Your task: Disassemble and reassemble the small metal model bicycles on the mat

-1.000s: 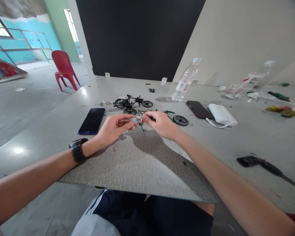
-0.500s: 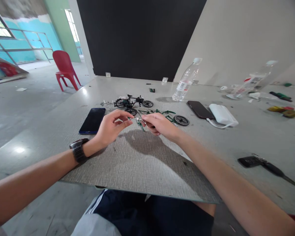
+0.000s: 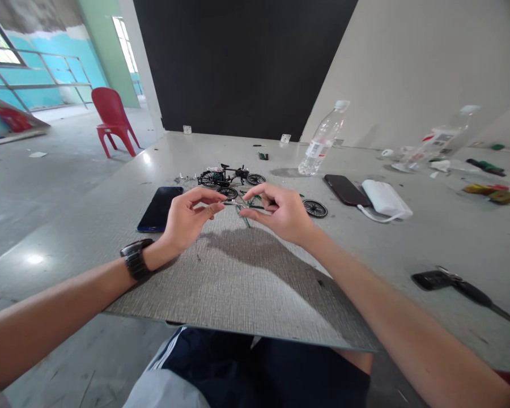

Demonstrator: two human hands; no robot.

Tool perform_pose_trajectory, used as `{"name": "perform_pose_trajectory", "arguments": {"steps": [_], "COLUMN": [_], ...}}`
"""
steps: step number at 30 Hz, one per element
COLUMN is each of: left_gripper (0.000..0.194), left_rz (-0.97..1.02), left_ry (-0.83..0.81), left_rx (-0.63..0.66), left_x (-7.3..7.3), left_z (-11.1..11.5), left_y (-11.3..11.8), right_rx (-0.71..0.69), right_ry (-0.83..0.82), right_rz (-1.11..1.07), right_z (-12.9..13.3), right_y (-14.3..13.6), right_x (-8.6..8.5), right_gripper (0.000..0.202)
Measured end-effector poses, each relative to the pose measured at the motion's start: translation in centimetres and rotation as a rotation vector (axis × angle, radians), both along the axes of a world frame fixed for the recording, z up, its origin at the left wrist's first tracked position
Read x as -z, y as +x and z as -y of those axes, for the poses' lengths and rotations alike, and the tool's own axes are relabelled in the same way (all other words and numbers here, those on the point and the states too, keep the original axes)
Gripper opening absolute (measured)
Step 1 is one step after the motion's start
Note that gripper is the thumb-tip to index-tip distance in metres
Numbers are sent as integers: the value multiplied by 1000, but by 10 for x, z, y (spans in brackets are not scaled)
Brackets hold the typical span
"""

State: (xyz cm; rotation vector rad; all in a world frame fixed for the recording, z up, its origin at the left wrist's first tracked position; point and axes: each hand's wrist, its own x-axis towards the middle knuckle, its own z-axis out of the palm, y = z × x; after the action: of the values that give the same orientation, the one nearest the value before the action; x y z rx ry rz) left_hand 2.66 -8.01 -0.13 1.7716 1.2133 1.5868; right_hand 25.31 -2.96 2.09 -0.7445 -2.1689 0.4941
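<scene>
My left hand [image 3: 191, 216] pinches a small silver-and-green model bicycle handlebar piece [image 3: 233, 202] between thumb and fingertips. A thin green part [image 3: 245, 219] slants down below it; whether the two are joined I cannot tell. Just to the right, my right hand [image 3: 277, 212] has its thumb and forefinger apart around the piece's near end, without a visible grip. Behind the hands lies a black model bicycle [image 3: 227, 174]. Partly covered by my right hand, green bicycle parts lie on the table, with a small spoked wheel [image 3: 315, 208] beside them.
A dark phone [image 3: 160, 209] lies left of my hands. To the right are a brown phone [image 3: 346, 190], a white power bank [image 3: 386, 198] and a clear bottle [image 3: 324, 139]. Keys [image 3: 433, 279] lie near the right edge. Small silver parts [image 3: 187, 177] sit at the back left.
My right thumb and forefinger have parted from the silver piece and spread around its end. My left hand has shifted slightly left and keeps its pinch.
</scene>
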Motion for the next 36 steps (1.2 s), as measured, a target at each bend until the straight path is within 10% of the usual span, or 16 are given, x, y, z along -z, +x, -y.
{"name": "perform_pose_trajectory", "arguments": {"steps": [29,36], "left_gripper": [5,38], "left_rz": [-71,61], "left_ry": [55,-121], "left_rx": [-8,96], "left_x": [3,2], "left_z": [-1,-3], "left_y": [-3,1], "right_rx": [60,40], "right_ry": [82,193], "right_rz": [-50,-26], "right_z": [3,2], "right_y": [-6,-4], "right_x": [6,8], "right_gripper": [42,37]}}
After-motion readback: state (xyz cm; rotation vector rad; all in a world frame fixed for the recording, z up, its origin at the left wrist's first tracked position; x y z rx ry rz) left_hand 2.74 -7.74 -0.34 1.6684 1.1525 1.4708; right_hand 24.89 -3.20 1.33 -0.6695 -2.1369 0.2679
